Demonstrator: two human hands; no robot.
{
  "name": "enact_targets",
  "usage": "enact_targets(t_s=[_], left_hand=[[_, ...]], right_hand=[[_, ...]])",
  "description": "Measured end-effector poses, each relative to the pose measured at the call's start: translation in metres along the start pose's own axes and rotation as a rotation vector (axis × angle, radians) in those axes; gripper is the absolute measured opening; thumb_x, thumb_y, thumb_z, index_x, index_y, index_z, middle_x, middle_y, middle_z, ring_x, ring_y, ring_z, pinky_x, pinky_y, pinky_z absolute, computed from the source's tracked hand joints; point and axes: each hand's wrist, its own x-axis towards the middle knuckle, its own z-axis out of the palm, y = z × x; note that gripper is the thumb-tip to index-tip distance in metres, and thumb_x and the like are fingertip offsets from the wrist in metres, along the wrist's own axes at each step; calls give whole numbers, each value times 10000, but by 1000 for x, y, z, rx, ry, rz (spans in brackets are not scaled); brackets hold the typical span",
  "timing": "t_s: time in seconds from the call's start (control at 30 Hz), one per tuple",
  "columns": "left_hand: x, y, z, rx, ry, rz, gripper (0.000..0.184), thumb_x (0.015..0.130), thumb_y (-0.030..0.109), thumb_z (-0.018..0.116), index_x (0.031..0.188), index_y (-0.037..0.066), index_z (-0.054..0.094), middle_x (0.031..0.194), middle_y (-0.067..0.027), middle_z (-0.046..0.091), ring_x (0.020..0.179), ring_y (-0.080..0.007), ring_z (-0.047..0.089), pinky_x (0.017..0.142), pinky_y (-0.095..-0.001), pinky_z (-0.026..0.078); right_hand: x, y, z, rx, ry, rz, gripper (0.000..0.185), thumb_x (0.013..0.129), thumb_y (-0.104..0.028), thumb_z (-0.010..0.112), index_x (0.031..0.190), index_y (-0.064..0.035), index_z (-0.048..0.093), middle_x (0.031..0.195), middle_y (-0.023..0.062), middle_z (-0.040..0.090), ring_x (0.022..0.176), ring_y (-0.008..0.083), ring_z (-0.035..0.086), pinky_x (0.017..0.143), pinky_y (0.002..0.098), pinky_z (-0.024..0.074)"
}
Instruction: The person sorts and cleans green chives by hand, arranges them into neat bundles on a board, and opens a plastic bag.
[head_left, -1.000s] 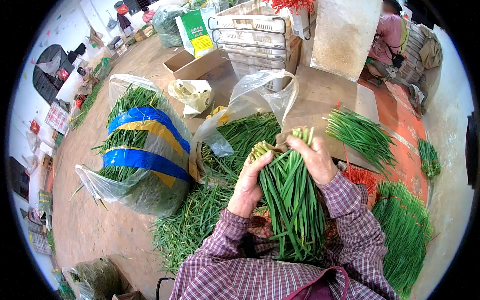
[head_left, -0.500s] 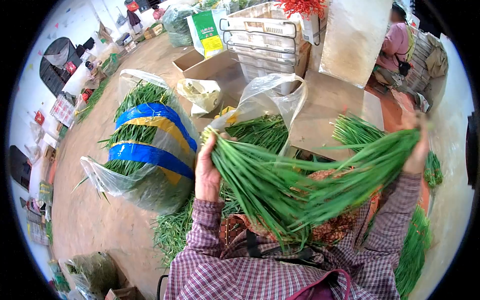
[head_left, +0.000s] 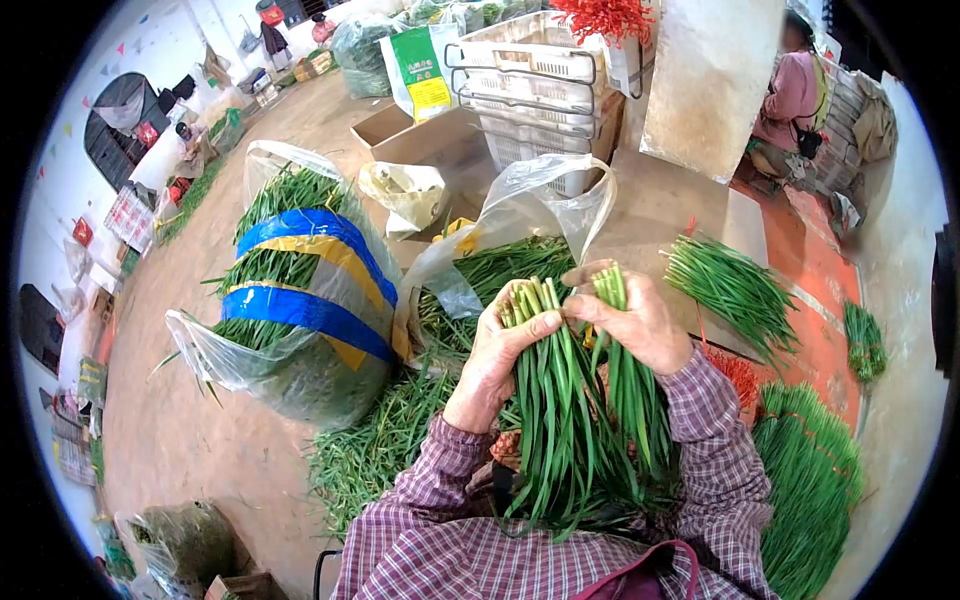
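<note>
Two bunches of flat-leaved chives (head_left: 560, 400) hang stems-up at near centre; from here I see the left hand (head_left: 497, 350) with fingers wrapped around one and the right hand (head_left: 645, 325) gripping the other. Another chive bundle (head_left: 730, 290) lies farther right; a blue-banded plastic bag (head_left: 318, 312) sits left.

Ahead of the hands (head_left: 497, 350), an open plastic bag (head_left: 458, 293) blocks the way (I see it looping high); bare brown board (head_left: 640, 205) lies free between it and the right-hand bundle (head_left: 733, 290).

Bunched green stalks (head_left: 560, 390) in left hand (head_left: 498, 350) and right hand (head_left: 648, 325).
</note>
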Motion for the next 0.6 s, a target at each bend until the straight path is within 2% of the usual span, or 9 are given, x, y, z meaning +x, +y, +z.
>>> enact_targets(t_s=[0.2, 0.33, 0.43, 0.53, 0.6], left_hand=[[-1, -4, 4, 109, -42, 5, 410, 760, 26, 766, 1114, 45, 561, 984, -3, 622, 896, -85, 591, 807, -241, 493], [0, -10, -10, -29, -45, -80, 408, 761, 30, 750, 1128, 34, 571, 1009, -12, 635, 903, -95, 603, 815, -255, 500], [0, -12, -11, -105, -26, -114, 389, 773, 45, 737, 1127, 29, 578, 1009, -18, 644, 890, -100, 615, 810, -263, 513], [1, -13, -12, -62, -10, -84, 389, 771, 47, 741, 1126, 23, 585, 1012, -25, 649, 885, -106, 623, 807, -267, 521], [3, -16, -15, -28, 16, -63, 387, 770, 38, 740, 1126, 17, 590, 1016, -35, 653, 878, -112, 632, 802, -274, 528]], right_hand=[[18, 23, 8, 38, -56, -133, 313, 848, -234, 723, 1038, -4, 630, 811, -3, 624, 703, 62, 555, 631, 225, 475], [16, 22, 0, 177, -99, 21, 243, 868, -177, 696, 1030, -4, 643, 884, 2, 653, 773, 68, 579, 686, 243, 494], [17, 33, 4, 242, -57, -85, 204, 885, -169, 673, 1007, -8, 648, 878, -8, 646, 781, 61, 574, 694, 235, 487], [13, 28, 6, 244, 7, 12, 187, 901, -169, 650, 997, -8, 645, 870, -8, 645, 788, 60, 574, 709, 232, 484], [12, 34, 6, 206, 12, -7, 190, 906, -175, 643, 993, -6, 644, 872, -3, 650, 789, 60, 577, 708, 232, 485]])
